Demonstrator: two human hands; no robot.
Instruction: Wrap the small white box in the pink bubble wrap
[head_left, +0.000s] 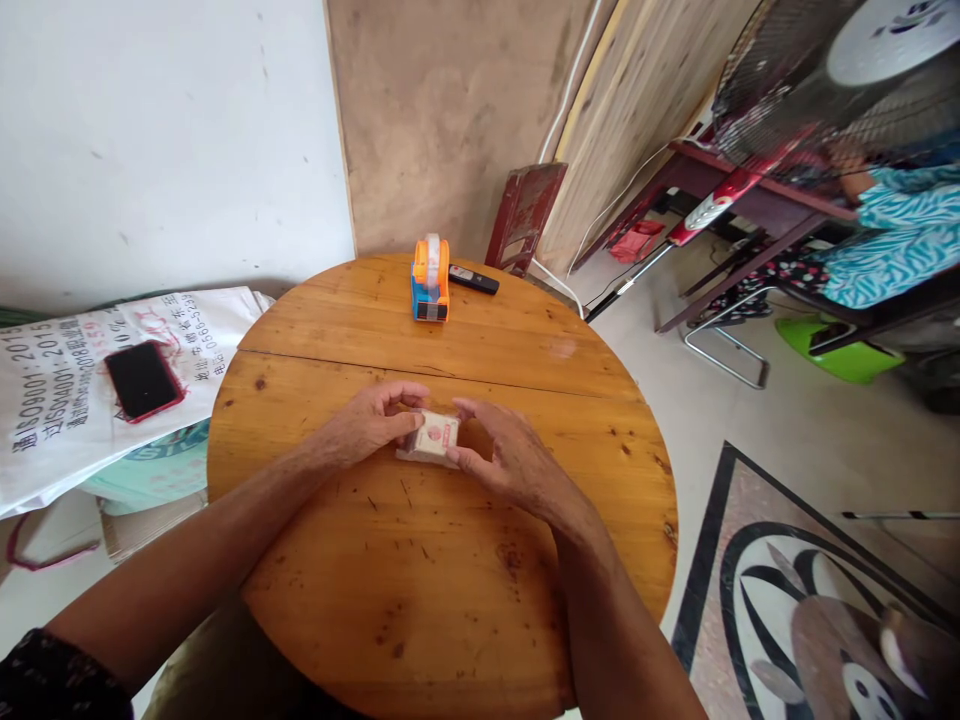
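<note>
A small pale box (pixel 436 434) with red print on top sits near the middle of the round wooden table (pixel 420 580). Clear film seems to show along its lower left edge. My left hand (pixel 379 418) grips the box from the left, thumb on its upper left corner and fingers curled behind. From the right, my right hand (pixel 506 455) closes round it, with the thumb at the lower right corner and a fingertip by the upper right one. Part of the box's left side is hidden by my left fingers.
An orange and blue tape dispenser (pixel 430 280) stands at the far edge beside a black remote-like device (pixel 474 279). To the left, a phone (pixel 144 380) lies on white printed sacks (pixel 202 320). A chair back (pixel 525 215) and a fan (pixel 825 90) are beyond; a person (pixel 892 240) sits at right.
</note>
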